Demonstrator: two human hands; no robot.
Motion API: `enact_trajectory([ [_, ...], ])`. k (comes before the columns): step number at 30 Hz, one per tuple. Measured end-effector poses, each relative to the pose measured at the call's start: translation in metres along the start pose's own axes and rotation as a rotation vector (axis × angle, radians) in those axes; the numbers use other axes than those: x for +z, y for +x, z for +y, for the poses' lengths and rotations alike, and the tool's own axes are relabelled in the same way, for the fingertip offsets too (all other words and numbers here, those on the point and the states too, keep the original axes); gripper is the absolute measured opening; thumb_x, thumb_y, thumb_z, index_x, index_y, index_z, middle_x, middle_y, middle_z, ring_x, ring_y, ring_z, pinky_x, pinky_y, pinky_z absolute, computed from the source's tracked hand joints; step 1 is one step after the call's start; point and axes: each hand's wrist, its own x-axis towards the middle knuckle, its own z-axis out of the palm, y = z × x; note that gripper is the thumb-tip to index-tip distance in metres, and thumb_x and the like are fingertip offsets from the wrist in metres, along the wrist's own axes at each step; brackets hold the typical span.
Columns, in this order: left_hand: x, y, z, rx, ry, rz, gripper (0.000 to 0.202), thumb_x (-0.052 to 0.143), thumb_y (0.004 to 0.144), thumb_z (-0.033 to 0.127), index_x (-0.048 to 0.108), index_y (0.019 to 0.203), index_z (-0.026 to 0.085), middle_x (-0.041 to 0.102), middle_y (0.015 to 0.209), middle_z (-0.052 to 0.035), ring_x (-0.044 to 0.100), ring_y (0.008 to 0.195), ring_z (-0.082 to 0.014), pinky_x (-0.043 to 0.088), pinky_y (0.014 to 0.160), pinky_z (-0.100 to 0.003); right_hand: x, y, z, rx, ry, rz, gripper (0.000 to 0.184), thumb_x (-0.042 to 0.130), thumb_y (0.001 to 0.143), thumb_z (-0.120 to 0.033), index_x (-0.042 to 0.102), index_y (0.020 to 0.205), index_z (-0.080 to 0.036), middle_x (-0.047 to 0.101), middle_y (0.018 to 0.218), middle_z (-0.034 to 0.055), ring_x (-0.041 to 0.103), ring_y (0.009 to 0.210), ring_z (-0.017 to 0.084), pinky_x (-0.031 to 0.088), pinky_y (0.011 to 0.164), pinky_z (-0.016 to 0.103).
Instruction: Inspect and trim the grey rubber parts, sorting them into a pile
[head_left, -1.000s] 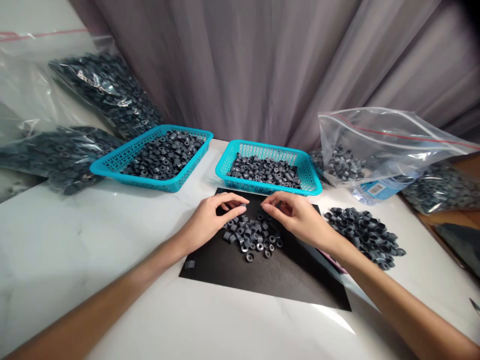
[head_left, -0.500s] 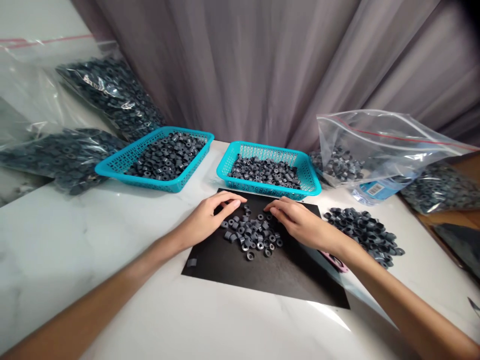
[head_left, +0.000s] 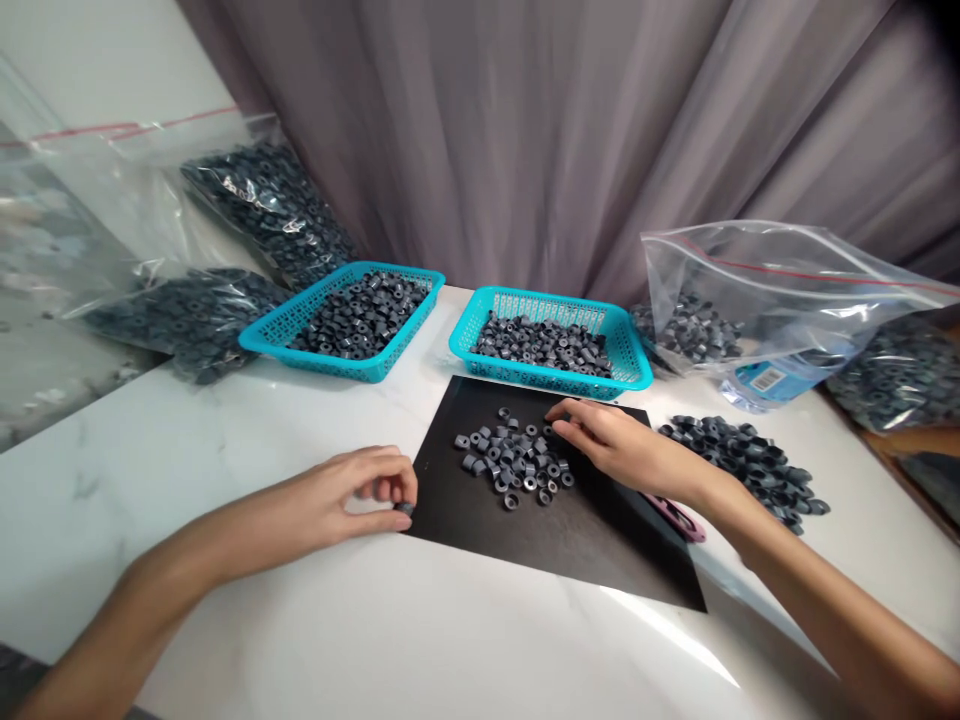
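A small pile of dark grey rubber rings (head_left: pixel 516 462) lies on a black mat (head_left: pixel 555 530) in front of me. My left hand (head_left: pixel 352 500) rests at the mat's near left corner, its fingers pinched on one grey ring (head_left: pixel 405 509). My right hand (head_left: pixel 622 450) lies on the mat to the right of the pile, fingers curled and fingertips touching rings at the pile's far right edge. Whether it grips one there is hidden.
Two teal baskets (head_left: pixel 300 338) (head_left: pixel 626 365) of grey rings stand behind the mat. A loose heap of rings (head_left: pixel 742 465) lies to the right. Clear zip bags (head_left: pixel 780 290) (head_left: pixel 195 310) of rings lie on both sides. A grey curtain (head_left: pixel 525 130) hangs behind the white marble table (head_left: pixel 225 420).
My left hand has drawn back from the pile to the mat's near left corner and pinched the stray ring there. My right hand has stayed by the pile. The camera has turned left.
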Motion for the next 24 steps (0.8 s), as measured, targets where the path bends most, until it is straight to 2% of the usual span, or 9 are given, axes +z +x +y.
enact_trajectory([
  [3,0.0,0.009,0.016,0.023,-0.007,0.071,0.021,0.063,0.089,0.045,0.067,0.092,0.025,0.065,0.091,0.0008,0.057,0.085,-0.0157,0.046,0.078,-0.025,0.0,0.0,0.0,-0.006,0.004,0.016,0.027,0.04,0.104,-0.038,0.058,0.118,-0.023,0.07,0.107,0.0073,0.065,0.1,0.023,0.048,0.088,0.038],
  [7,-0.012,0.046,0.037,0.117,-0.124,0.162,0.019,0.066,0.088,0.041,0.066,0.094,0.023,0.069,0.095,0.0001,0.062,0.088,-0.0161,0.048,0.082,-0.028,0.004,0.001,0.001,-0.004,-0.004,0.056,0.028,0.041,0.103,-0.038,0.059,0.117,-0.022,0.07,0.096,0.0062,0.065,0.087,0.021,0.048,0.078,0.034],
  [10,-0.022,0.082,0.038,0.236,-0.284,0.246,0.02,0.074,0.082,0.034,0.064,0.092,0.02,0.07,0.093,-0.0009,0.067,0.087,-0.0161,0.051,0.086,-0.03,0.011,0.001,0.004,-0.012,-0.008,0.091,0.026,0.042,0.103,-0.039,0.058,0.116,-0.023,0.068,0.09,0.0044,0.064,0.079,0.02,0.045,0.072,0.032],
  [13,-0.02,0.101,0.028,0.269,-0.383,0.366,0.022,0.076,0.08,0.031,0.065,0.094,0.018,0.069,0.093,-0.0011,0.067,0.091,-0.0154,0.051,0.091,-0.03,0.019,0.002,0.007,-0.012,-0.003,0.136,0.025,0.042,0.103,-0.04,0.057,0.113,-0.023,0.066,0.087,0.0028,0.062,0.074,0.019,0.043,0.069,0.03],
  [18,0.002,0.094,0.021,0.288,-0.4,0.347,0.018,0.072,0.085,0.03,0.068,0.099,0.018,0.07,0.099,-0.0028,0.067,0.092,-0.0146,0.052,0.089,-0.028,0.027,0.004,0.012,0.017,0.017,0.208,0.027,0.037,0.104,-0.042,0.056,0.107,-0.024,0.063,0.079,0.0007,0.06,0.069,0.019,0.041,0.064,0.029],
  [24,0.017,0.091,0.041,0.434,-0.46,0.301,0.026,0.072,0.087,0.025,0.063,0.11,0.019,0.072,0.108,-0.0051,0.068,0.098,-0.0156,0.053,0.092,-0.03,0.031,0.005,0.011,0.055,0.021,0.242,0.024,0.04,0.104,-0.043,0.056,0.107,-0.025,0.062,0.078,-0.0006,0.06,0.069,0.018,0.04,0.065,0.029],
])
